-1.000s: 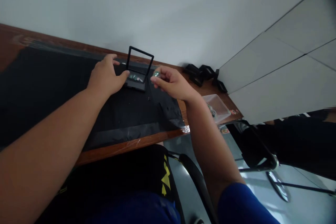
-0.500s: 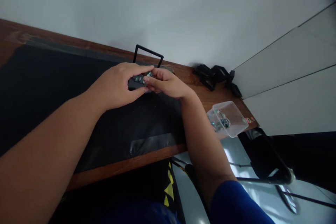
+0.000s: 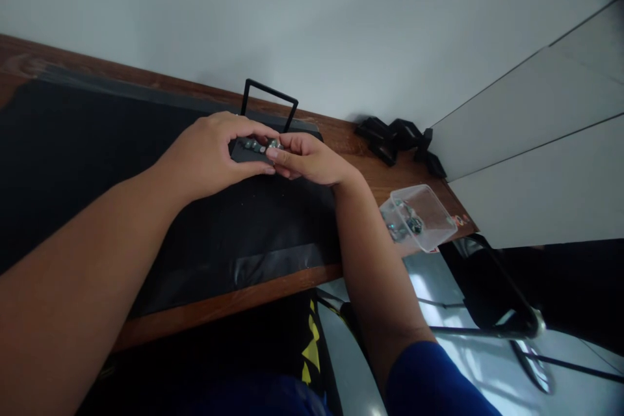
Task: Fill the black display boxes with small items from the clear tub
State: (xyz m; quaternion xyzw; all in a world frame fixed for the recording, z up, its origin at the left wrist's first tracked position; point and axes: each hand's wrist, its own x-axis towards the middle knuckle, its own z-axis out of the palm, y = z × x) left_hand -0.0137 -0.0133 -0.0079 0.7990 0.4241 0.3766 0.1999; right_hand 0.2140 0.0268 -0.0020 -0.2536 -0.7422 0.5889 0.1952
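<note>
Weight looked slight in the green piece (image 3: 274, 142) pinched between the thumb and fingers of the right hand (image 3: 314, 159); judging by its sheen, it was probably hard, stiff and rather slippery, and perhaps liable to chip, though its exact form was too small and half hidden to tell. Fingertips on its outer edges seemed the surest hold, since a grip across the glossy face might have slid. It sat right at the right hand's fingertips, at the right part of the black case (image 3: 240, 155), just beside a row of similar small pieces (image 3: 253, 145). The left hand (image 3: 205, 153) curved around the case from the left, fingers along the far side and thumb along the near side, their tips close by the right hand's fingers; whether it pressed on the case could not be told. Behind the hands rose a black frame (image 3: 271, 89), apparently thin and light, best taken by its rim. Beneath lay a black mat (image 3: 277, 224), and beyond the right forearm stood a clear container (image 3: 436, 211) with more shiny pieces.
</note>
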